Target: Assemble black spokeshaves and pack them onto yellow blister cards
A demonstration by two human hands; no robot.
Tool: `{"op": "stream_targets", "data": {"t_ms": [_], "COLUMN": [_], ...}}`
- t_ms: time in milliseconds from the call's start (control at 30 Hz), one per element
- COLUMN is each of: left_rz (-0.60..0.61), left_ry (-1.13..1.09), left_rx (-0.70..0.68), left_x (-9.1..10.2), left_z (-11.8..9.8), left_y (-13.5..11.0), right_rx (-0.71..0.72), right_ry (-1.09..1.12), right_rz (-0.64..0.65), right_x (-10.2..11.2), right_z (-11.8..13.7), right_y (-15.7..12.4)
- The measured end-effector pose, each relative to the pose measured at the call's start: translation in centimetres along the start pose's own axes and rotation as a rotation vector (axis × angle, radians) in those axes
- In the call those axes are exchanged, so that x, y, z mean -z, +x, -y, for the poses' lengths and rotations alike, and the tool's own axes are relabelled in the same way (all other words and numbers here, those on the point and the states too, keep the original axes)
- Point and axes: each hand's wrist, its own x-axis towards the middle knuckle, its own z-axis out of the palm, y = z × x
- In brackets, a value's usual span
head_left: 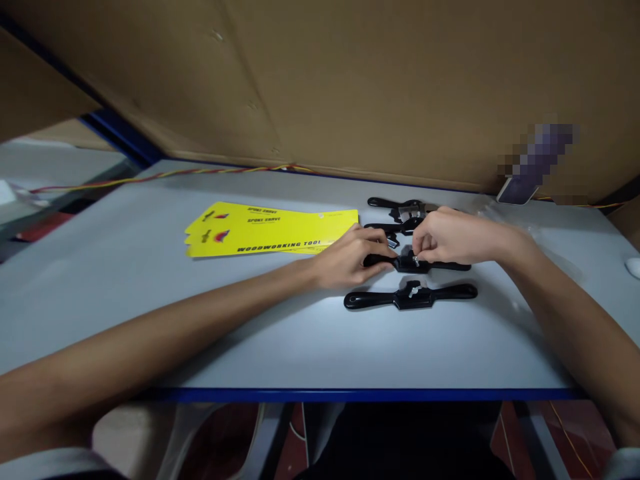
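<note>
My left hand (350,259) is closed on the left handle of a black spokeshave (445,266), which lies flat on the grey table. Over the middle of that same tool, my right hand (447,237) pinches a small silver screw (415,261) at the spokeshave's body. Nearer the front edge lies a second black spokeshave (370,299) with a silver piece in its centre, touched by neither hand. Behind my hands are more black spokeshaves (383,202), partly hidden by my right hand.
Yellow cards (280,230) printed "SPOKE SHAVE" lie overlapped beside my left hand. A blurred-out phone-like object (517,190) leans on the cardboard wall (375,87). Clear plastic (550,250) lies behind my right forearm. A red and yellow cable (200,172) runs along the back.
</note>
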Motion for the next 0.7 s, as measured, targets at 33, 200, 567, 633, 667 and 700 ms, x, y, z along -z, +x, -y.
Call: {"op": "stream_targets", "data": {"t_ms": [33,200,567,633,667,700], "left_rz": [0.006,0.005,-0.025,-0.029,-0.032,-0.034], "left_ry": [-0.018,-0.076,-0.125,-0.123,-0.119,-0.114], "left_rx": [0.005,0.02,0.1,0.093,0.088,0.084], "left_x": [0.1,0.3,0.1,0.2,0.2,0.2], "left_z": [0.0,-0.2,-0.6,-0.6,-0.6,-0.6], "left_y": [0.0,0.1,0.4,0.4,0.4,0.3], "right_rx": [0.011,-0.08,-0.149,-0.158,-0.162,-0.169], "right_ry": [-0.024,-0.145,-0.316,-0.341,-0.354,-0.366], "right_rz": [0.003,-0.007,0.012,0.027,0.033,0.039], "right_x": [-0.1,-0.6,-0.4,-0.3,-0.3,-0.3], "right_z": [0.2,1.1,2.1,2.5,2.7,2.9], "right_y": [-0.1,-0.3,-0.5,-0.5,-0.5,-0.6]}}
